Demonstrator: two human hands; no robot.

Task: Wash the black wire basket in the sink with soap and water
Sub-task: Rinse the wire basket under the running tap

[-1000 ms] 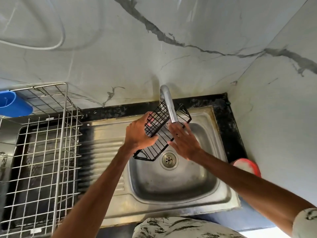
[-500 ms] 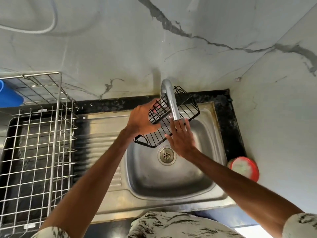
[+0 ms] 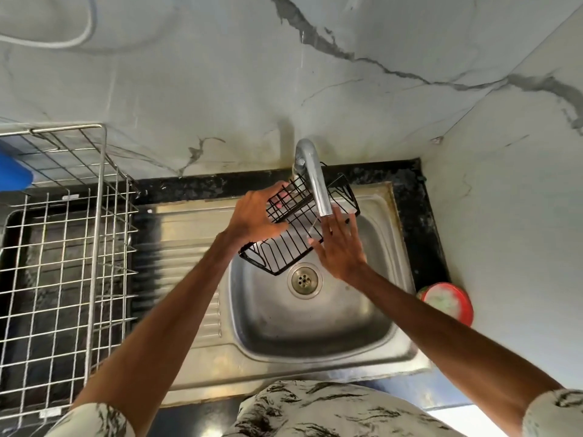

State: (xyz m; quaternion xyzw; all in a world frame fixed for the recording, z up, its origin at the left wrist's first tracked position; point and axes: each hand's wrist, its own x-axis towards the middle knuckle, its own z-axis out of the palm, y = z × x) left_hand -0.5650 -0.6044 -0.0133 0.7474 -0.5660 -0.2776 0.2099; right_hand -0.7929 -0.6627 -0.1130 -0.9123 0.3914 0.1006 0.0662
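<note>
Steel sink point(image 3: 315, 339): tap spout point(image 3: 317, 187) overlaps black wire basket point(image 3: 285, 247); rack point(image 3: 66, 247) left.

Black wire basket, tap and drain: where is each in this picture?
black wire basket point(image 3: 279, 249), head view, on its bottom wires near the lower corner
tap point(image 3: 316, 184), head view, midway along the spout
drain point(image 3: 304, 280), head view, centre of the strainer
</note>
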